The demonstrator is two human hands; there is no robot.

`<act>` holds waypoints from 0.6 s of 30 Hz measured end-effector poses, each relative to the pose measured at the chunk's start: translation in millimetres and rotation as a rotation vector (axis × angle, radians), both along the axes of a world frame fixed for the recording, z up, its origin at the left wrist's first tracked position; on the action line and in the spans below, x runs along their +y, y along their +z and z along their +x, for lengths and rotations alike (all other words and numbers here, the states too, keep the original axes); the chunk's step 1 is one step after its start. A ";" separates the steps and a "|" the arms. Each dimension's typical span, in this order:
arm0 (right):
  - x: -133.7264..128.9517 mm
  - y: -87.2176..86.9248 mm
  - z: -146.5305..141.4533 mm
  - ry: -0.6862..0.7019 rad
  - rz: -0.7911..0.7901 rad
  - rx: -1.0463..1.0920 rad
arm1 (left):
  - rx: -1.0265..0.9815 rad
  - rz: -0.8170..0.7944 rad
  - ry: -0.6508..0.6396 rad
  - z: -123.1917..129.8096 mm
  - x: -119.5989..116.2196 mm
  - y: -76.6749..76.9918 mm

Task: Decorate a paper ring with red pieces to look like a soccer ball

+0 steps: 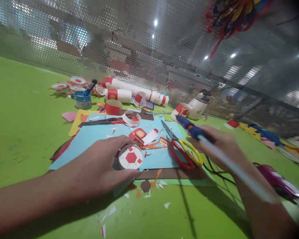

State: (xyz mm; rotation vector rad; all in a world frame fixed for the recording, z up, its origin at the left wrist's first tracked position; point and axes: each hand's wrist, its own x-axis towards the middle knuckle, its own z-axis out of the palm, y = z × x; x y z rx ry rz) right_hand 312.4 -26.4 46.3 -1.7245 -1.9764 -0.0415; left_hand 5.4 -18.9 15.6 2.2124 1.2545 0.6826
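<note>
My left hand (97,162) curls its fingers and thumb around a short round paper piece (131,157), whose white top bears a red hexagon and small red patches. It rests at the edge of the light blue paper (94,146). Raised on the right, my right hand (219,142) grips a blue hot glue gun (193,129), with a long translucent glue stick trailing back over the forearm. The gun's nozzle points to the upper left, apart from the round piece. Scissors (183,149) with red and yellow handles lie open between my hands.
Paper scraps (146,186) litter the green table (20,132). Behind are a blue jar (82,100), a red paper ring (113,107), a white ring (131,118), white-and-red tubes (118,95) and a paper cup (180,111). A purple device (279,181) sits at right, near a black cord.
</note>
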 end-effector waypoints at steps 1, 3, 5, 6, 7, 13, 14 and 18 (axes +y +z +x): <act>7.9 -3.7 0.5 0.033 -0.029 -0.085 | -0.022 0.003 0.001 0.5 -1.3 0.3; 19.1 -12.5 0.3 0.069 -0.102 -0.217 | -0.044 0.013 -0.023 1.4 -2.5 0.9; 24.9 -20.7 0.1 0.093 -0.160 -0.266 | -0.047 0.020 -0.051 1.7 -2.1 1.4; 26.2 -23.9 0.5 0.105 -0.180 -0.273 | -0.046 0.023 -0.059 1.5 -1.5 1.5; 27.0 -26.4 1.5 0.118 -0.199 -0.284 | -0.044 0.028 -0.066 1.2 -0.7 1.4; 23.9 -22.7 9.9 0.146 -0.213 -0.327 | 0.037 0.070 -0.094 -2.5 3.5 -1.2; 20.7 -19.0 7.5 0.141 -0.179 -0.323 | 0.056 0.070 -0.091 -2.7 3.5 -1.5; -4.7 -1.6 -25.0 0.217 0.067 -0.173 | 0.101 0.096 -0.114 -1.6 2.2 -1.0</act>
